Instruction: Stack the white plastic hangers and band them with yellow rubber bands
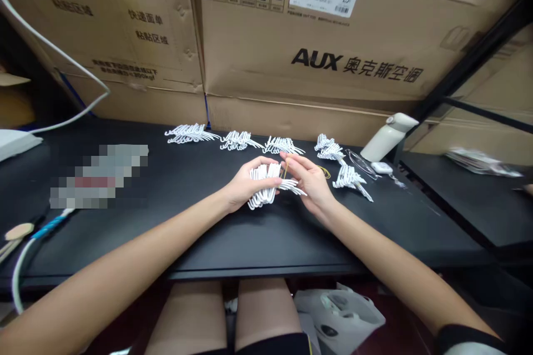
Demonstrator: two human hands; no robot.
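My left hand (pixel 241 183) is closed around a bundle of white hooks (pixel 262 195), with the thumb laid across it. The hooks' curved ends hang toward the lower left and their straight ends point right. In the fingertips of my right hand (pixel 314 183) a thin yellow rubber band (pixel 286 168) is stretched beside the bundle's right part. Behind my hands lie similar piles of white hooks (pixel 189 133), a second pile (pixel 238 140) and a third pile (pixel 283 146). More hooks (pixel 350 177) are to the right, near loose yellow rubber bands (pixel 325 172).
A white bottle (pixel 389 136) leans at the back right, near glasses (pixel 362 163) and a small white case (pixel 382 168). Large cardboard boxes (pixel 266 50) line the back of the black table (pixel 258 244). A blurred-out object (pixel 100 177) with a cable lies left. A plastic bag (pixel 345 316) sits below.
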